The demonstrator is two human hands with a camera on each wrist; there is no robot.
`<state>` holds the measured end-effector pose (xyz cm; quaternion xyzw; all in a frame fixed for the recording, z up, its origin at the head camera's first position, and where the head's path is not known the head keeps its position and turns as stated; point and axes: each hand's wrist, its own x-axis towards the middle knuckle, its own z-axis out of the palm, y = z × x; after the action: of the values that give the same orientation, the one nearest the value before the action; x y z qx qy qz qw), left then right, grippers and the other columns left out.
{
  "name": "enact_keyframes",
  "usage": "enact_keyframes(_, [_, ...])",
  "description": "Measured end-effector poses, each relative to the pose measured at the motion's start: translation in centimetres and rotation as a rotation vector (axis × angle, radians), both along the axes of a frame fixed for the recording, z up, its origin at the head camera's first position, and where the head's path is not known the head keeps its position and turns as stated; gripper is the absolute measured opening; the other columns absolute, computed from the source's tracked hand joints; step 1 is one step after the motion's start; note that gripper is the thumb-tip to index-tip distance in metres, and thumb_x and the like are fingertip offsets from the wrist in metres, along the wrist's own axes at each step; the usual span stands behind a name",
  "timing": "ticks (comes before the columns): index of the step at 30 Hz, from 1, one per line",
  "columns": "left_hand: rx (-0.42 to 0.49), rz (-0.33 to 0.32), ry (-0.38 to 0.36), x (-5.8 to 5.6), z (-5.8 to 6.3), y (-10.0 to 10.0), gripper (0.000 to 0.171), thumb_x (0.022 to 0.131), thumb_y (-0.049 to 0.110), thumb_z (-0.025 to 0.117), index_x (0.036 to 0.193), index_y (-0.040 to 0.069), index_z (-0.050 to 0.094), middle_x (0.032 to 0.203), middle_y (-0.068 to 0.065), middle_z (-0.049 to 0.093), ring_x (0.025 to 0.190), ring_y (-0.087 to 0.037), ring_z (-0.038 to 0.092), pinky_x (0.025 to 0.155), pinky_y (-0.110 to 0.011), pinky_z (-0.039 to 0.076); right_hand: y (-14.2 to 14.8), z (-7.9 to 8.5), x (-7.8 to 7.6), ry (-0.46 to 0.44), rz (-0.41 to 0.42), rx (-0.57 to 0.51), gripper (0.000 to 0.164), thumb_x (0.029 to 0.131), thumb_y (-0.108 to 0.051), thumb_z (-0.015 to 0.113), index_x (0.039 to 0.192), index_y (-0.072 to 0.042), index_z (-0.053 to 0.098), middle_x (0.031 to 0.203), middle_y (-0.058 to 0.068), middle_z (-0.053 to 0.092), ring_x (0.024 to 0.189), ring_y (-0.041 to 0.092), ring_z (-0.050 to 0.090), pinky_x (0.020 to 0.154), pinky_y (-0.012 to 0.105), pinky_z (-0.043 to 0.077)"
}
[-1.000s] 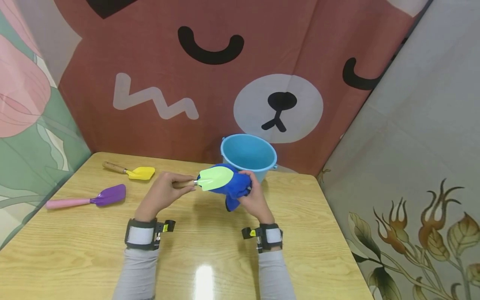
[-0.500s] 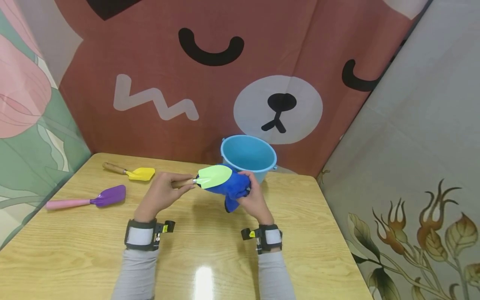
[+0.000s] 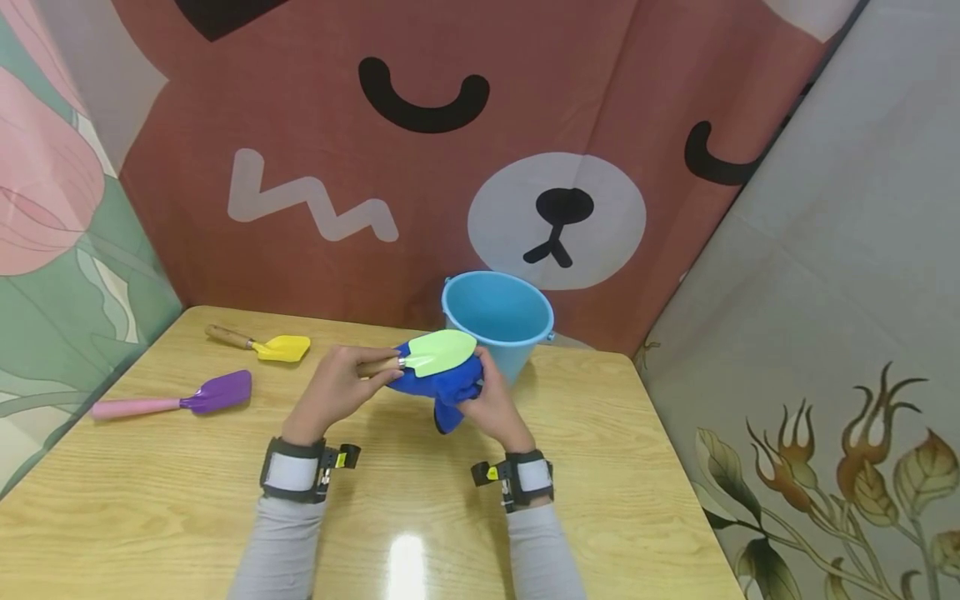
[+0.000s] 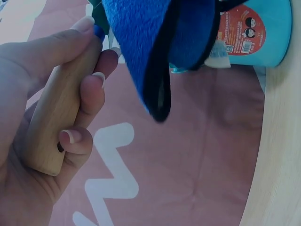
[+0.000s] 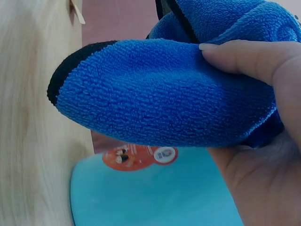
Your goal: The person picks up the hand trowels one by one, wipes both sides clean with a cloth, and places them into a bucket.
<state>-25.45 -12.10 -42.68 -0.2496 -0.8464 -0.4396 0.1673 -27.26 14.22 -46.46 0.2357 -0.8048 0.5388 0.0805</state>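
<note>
In the head view my left hand [image 3: 336,390] grips the wooden handle [image 4: 61,108] of a small trowel with a light green blade [image 3: 441,352]. Behind and under that blade is a bunched blue cloth [image 3: 442,388] with dark edging, which my right hand [image 3: 497,407] holds. The right wrist view has the thumb pressed on the fuzzy cloth [image 5: 155,94], one folded end of it sticking out. Both hands are raised above the table, just in front of a light blue bucket [image 3: 517,354]. In the left wrist view the cloth hides most of the trowel's blade.
On the left of the wooden table [image 3: 375,517] lie a yellow trowel [image 3: 282,347] with a wooden handle and a purple shovel [image 3: 219,392] with a pink handle. A printed curtain [image 3: 330,275] hangs right behind the table, and others flank it.
The left hand and trowel have shifted slightly right. My right hand has moved a little left and down with the cloth, so the two hands are closer together. The bucket stays put.
</note>
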Motion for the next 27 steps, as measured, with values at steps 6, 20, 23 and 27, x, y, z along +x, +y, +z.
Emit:
enact_keyframes(6, [-0.013, -0.01, -0.005, 0.0, 0.1, 0.1, 0.034, 0.087, 0.014, 0.082, 0.118, 0.001, 0.075, 0.111, -0.015, 0.076, 0.098, -0.028, 0.075, 0.078, -0.039, 0.062, -0.6, -0.1, 0.1, 0.007, 0.064, 0.022, 0.085, 0.082, -0.001, 0.076, 0.153, -0.023, 0.035, 0.152, 0.003, 0.048, 0.142, 0.025, 0.045, 0.119, 0.05, 0.035])
enact_keyframes(20, [-0.068, 0.005, -0.073, -0.1, 0.1, -0.1, 0.037, 0.087, 0.014, 0.082, 0.121, 0.003, 0.074, 0.113, -0.014, 0.075, 0.103, -0.03, 0.074, 0.082, -0.042, 0.061, 0.0, -0.2, 0.0, -0.023, 0.059, 0.028, 0.08, 0.084, 0.001, 0.073, 0.151, -0.02, 0.036, 0.151, 0.004, 0.049, 0.142, 0.026, 0.045, 0.118, 0.051, 0.035])
enact_keyframes(23, [-0.077, 0.009, -0.082, -0.2, 0.0, -0.1, 0.037, 0.086, 0.015, 0.083, 0.12, 0.004, 0.075, 0.113, -0.013, 0.076, 0.101, -0.027, 0.075, 0.082, -0.041, 0.062, 0.4, -0.2, -0.1, -0.026, 0.05, 0.02, 0.073, 0.084, 0.002, 0.074, 0.146, -0.017, 0.041, 0.147, 0.006, 0.052, 0.138, 0.027, 0.048, 0.116, 0.052, 0.038])
enact_keyframes(27, [-0.085, 0.009, -0.093, -0.2, -0.2, -0.3, 0.037, 0.086, 0.015, 0.082, 0.121, 0.005, 0.075, 0.113, -0.012, 0.076, 0.099, -0.024, 0.076, 0.083, -0.042, 0.062, 0.7, -0.2, -0.2, -0.017, 0.04, 0.02, 0.066, 0.085, 0.001, 0.074, 0.141, -0.016, 0.044, 0.144, 0.006, 0.054, 0.134, 0.026, 0.05, 0.113, 0.052, 0.041])
